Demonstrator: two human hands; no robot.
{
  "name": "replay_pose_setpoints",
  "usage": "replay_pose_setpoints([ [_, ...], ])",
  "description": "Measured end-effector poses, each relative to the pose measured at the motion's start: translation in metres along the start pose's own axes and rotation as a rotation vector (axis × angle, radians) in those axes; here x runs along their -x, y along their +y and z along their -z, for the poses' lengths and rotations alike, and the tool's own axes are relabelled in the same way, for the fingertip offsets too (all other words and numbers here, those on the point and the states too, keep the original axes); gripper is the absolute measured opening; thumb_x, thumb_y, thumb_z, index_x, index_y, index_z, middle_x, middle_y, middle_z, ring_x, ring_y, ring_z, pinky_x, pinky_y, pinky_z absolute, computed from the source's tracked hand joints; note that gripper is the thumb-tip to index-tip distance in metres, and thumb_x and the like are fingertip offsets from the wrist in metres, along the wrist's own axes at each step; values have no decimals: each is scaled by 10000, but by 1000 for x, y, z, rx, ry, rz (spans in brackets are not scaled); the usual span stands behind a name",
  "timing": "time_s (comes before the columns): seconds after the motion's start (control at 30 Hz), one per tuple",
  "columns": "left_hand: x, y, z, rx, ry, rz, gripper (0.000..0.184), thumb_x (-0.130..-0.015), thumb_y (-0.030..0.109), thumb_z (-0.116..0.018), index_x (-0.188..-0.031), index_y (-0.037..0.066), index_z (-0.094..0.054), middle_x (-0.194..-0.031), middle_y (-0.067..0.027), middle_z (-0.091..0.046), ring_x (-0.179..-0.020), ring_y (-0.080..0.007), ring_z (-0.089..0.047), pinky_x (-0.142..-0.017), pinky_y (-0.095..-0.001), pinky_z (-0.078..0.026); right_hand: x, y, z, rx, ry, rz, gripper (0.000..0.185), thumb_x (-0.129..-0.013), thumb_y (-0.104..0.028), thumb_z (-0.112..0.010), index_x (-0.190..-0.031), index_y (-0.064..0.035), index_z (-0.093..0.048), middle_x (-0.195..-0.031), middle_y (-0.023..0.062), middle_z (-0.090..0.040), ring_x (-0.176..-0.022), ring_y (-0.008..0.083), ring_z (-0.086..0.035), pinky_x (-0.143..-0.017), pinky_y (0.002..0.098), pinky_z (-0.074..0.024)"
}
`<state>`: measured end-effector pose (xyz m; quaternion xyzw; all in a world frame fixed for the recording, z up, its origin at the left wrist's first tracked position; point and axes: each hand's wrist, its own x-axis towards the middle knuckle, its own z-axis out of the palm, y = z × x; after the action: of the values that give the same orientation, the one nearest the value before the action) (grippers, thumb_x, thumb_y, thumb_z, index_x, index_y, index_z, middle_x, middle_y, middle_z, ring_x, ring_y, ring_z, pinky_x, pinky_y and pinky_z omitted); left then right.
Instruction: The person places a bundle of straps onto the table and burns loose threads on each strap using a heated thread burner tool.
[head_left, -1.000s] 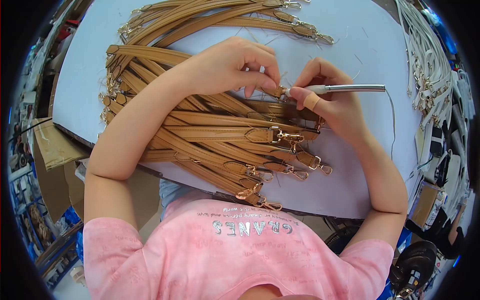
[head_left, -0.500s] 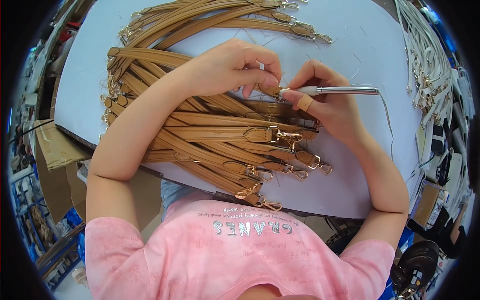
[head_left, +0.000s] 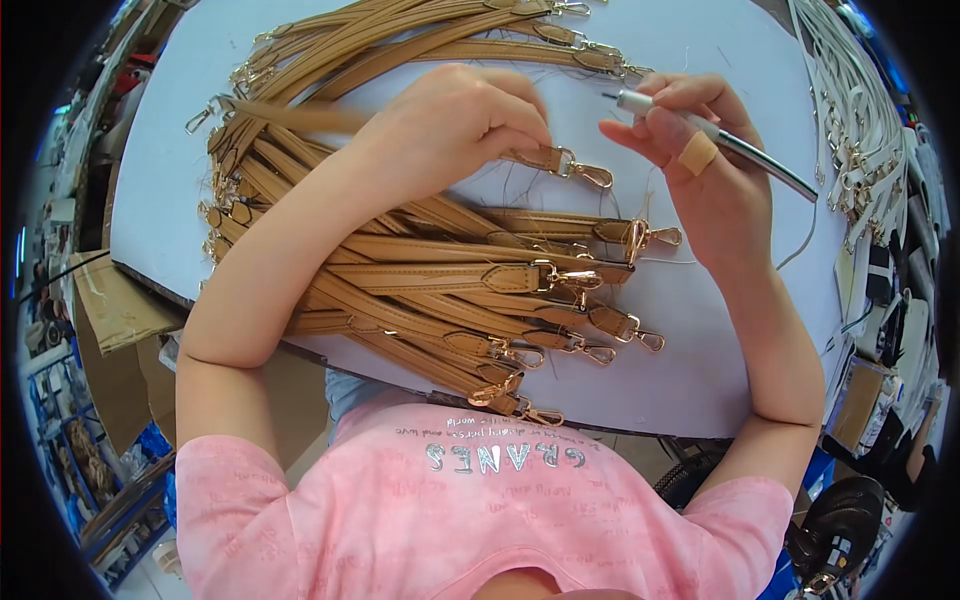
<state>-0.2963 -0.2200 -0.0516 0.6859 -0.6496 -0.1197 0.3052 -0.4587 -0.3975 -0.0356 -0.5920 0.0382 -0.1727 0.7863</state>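
Note:
My left hand [head_left: 455,125] is closed on a tan leather strap [head_left: 541,159] close to its end. A gold swivel clasp [head_left: 592,176] sticks out to the right of those fingers. Behind the wrist, the strap's other part is smeared by motion. My right hand [head_left: 722,190], with a tan bandage [head_left: 697,153] round one finger, grips a silver and white corded pen-like tool [head_left: 745,150]. Its thin dark tip points left, above the clasp and apart from it. Beneath my left arm lies a pile of similar straps [head_left: 430,278] with clasps.
More tan straps [head_left: 430,45] lie across the back of the white table [head_left: 700,350]. White straps with metal clasps [head_left: 860,150] hang in a bundle at the right edge. Thread scraps lie on the tabletop. A cardboard box [head_left: 115,300] stands at the left.
My right hand has pulled the tool up and right, off the strap end, and tilted it. My left hand has shifted slightly up and left with the strap, whose clasp now shows.

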Motion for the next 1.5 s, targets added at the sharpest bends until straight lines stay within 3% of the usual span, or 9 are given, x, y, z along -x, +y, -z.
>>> replay_pose_setpoints([
  [0.07, -1, 1, 1, -22, 63, -103, 225, -804, 83, -742, -1024, 96, -697, -919, -56, -599, -702, -173, -586, -602, -302, -459, 0, 1, 1, 28, -52, -53, 42, -915, -24, -572, -923, 10, -549, -901, 64, -562, -784, 93, -566, -954, 409, -542],
  [0.17, -1, 16, 5, 166, -18, 128, 205, -789, 53, -754, -987, 98, -727, -863, -36, -572, -679, -155, -549, -602, -302, -456, -1, 7, 11, 48, -81, -165, 64, -894, -33, -607, -900, 12, -563, -852, 57, -588, -790, 120, -612, -890, 385, -572],
  [0.37, -2, 6, -5, 169, 18, 15, 100, -807, 114, -739, -900, 77, -740, -813, -42, -631, -678, -159, -594, -610, -296, -466, -5, 17, 21, -155, -99, -226, 106, -881, -61, -635, -868, 12, -559, -806, 50, -591, -748, 114, -616, -818, 330, -575],
  [0.6, -1, 5, 7, 313, -87, 131, 94, -856, 84, -711, -946, 57, -716, -812, -11, -614, -728, -106, -553, -675, -255, -433, 1, 17, 8, 465, -183, -165, 116, -879, -75, -670, -865, -37, -561, -770, 17, -596, -718, 62, -542, -640, 208, -446],
  [1.03, -3, -1, 2, 473, -95, 188, 112, -905, 102, -661, -958, 6, -684, -830, -18, -654, -774, -83, -581, -698, -240, -465, 1, 19, 7, 467, -164, -163, 142, -840, -80, -717, -837, -36, -582, -761, -10, -619, -686, 35, -495, -587, 202, -385],
  [1.17, -4, 2, 3, 471, -72, 236, 105, -892, 91, -679, -958, 9, -689, -804, -11, -622, -754, -77, -571, -677, -231, -454, 1, 20, 8, 497, -177, -129, 142, -850, -80, -707, -851, -31, -573, -764, 3, -624, -699, 40, -532, -605, 198, -422],
  [1.27, -6, 1, 3, 266, -42, 191, 101, -878, 81, -696, -951, 10, -699, -789, -5, -593, -738, -73, -562, -661, -227, -444, -1, 20, 7, 239, -97, -215, 115, -896, -46, -655, -882, -12, -546, -792, 30, -605, -725, 70, -562, -758, 258, -548],
  [1.4, -6, -2, 0, 318, -9, 237, 131, -831, 143, -739, -892, 28, -727, -755, -18, -565, -673, -100, -570, -617, -262, -447, 0, 23, 8, 248, -92, -200, 153, -874, -84, -687, -875, -14, -551, -799, 54, -643, -777, 84, -621, -702, 222, -524],
  [1.5, -5, -4, 5, 525, -89, 289, 86, -853, 77, -723, -913, 15, -730, -787, -1, -566, -720, -76, -554, -629, -217, -411, -1, 23, 9, 299, -107, -191, 152, -877, -83, -683, -879, -9, -551, -808, 59, -645, -779, 89, -623, -713, 226, -532],
])
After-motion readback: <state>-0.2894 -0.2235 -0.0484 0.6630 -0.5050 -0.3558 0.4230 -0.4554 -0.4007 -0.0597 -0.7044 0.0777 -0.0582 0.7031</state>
